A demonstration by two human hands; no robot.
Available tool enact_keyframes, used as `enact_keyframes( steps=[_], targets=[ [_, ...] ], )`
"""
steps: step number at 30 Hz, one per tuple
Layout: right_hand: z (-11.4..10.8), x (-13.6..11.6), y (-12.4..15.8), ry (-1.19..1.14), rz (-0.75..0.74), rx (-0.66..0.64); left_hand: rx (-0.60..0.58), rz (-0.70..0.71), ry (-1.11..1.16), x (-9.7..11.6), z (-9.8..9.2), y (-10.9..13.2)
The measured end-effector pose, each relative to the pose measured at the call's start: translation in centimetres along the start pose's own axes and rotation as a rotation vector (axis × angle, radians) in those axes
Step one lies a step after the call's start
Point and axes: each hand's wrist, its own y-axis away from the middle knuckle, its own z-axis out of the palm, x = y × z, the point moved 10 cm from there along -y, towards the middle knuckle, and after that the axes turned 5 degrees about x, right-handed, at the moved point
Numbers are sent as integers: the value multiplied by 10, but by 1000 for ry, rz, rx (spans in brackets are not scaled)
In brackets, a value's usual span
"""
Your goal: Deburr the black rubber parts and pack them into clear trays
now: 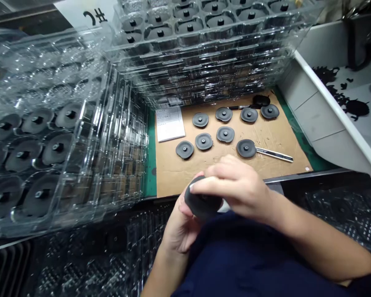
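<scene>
Close to my body, a dark grey round disc (202, 203) is held tilted between both hands. My left hand (184, 227) grips it from the left and below, fingers closed round its edge. From the right, my right hand (238, 185) reaches over it, with a fingertip pressed on its upper face; its thumb is hidden. Beyond the hands, several similar discs with a small centre stub, such as one grey disc (203, 141), lie in two loose rows on a brown cardboard sheet (170, 173). A slim silver cutter-like tool (275, 154) touches the rightmost front disc.
Stacked clear plastic trays (204, 62) with discs in their pockets rise at the back. More stacked trays (111, 136) stand at left. A paper form (170, 124) lies on the cardboard. At right is a white bin (336, 115) with black scraps beside it.
</scene>
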Motion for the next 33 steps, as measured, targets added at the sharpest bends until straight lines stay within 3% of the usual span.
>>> enact_keyframes(
  steps=[3,6,10,12,15,17,20,23,25,29,33],
  targets=[
    [5,50,16,-107,315,49,-92,-73,106,4,3,6],
    [23,97,66,-73,648,59,-145,-115,176,6,4,12],
    [55,117,113,-93,757,-76,-146,-150,191,2,2,13],
    [51,113,112,-90,778,-72,-136,-151,170,1,2,12],
    [12,83,80,-11,720,87,-102,-99,135,3,3,10],
    [-7,42,45,35,504,146,-45,-18,125,9,-1,9],
    [3,-13,12,30,162,40,63,75,92,14,-12,8],
    [25,-5,10,56,231,-105,177,105,49,15,-28,9],
    [28,6,12,67,314,-113,216,136,55,17,-34,11],
    [13,0,11,-55,292,34,151,183,77,21,-23,16],
    [13,4,17,-36,405,-70,140,203,63,22,-14,16]
  ],
)
